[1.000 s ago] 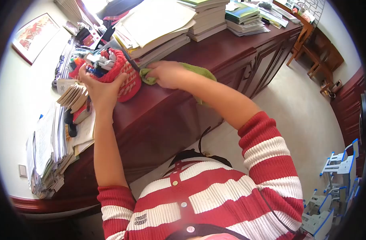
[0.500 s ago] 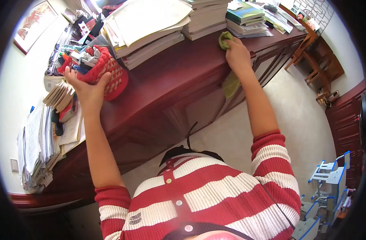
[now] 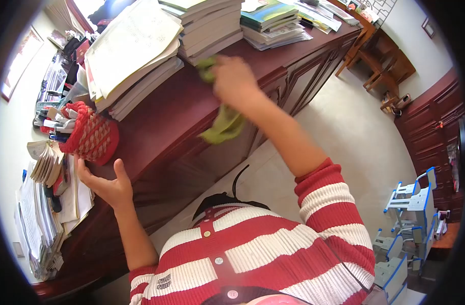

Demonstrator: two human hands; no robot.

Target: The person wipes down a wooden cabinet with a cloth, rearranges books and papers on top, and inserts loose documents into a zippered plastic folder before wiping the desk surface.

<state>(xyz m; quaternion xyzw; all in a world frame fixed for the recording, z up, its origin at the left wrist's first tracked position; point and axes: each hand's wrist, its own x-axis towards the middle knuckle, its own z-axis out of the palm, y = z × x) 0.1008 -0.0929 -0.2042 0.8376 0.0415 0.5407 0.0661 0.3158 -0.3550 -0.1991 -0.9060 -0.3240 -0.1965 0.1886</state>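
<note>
My right hand (image 3: 236, 84), smeared by motion, is closed on a green cloth (image 3: 225, 124) over the dark red cabinet top (image 3: 158, 124). Part of the cloth shows beyond the fingers and the rest hangs over the front edge. My left hand (image 3: 109, 187) is held open, thumb and fingers apart, just below a red and beige woven basket (image 3: 99, 136). That basket stands at the left, filled with pens. Whether a fingertip touches its base I cannot tell.
Tall stacks of books (image 3: 209, 30) and papers (image 3: 133, 48) line the back. More papers (image 3: 37, 218) and small notebooks (image 3: 47, 165) lie at the left. Wooden chairs (image 3: 382, 61) stand at the far right, with blue-edged grey furniture (image 3: 412, 201) lower right.
My right hand has swept left along the cabinet top with the cloth. My left hand has come off the basket and dropped toward me. The head view has shifted right.
</note>
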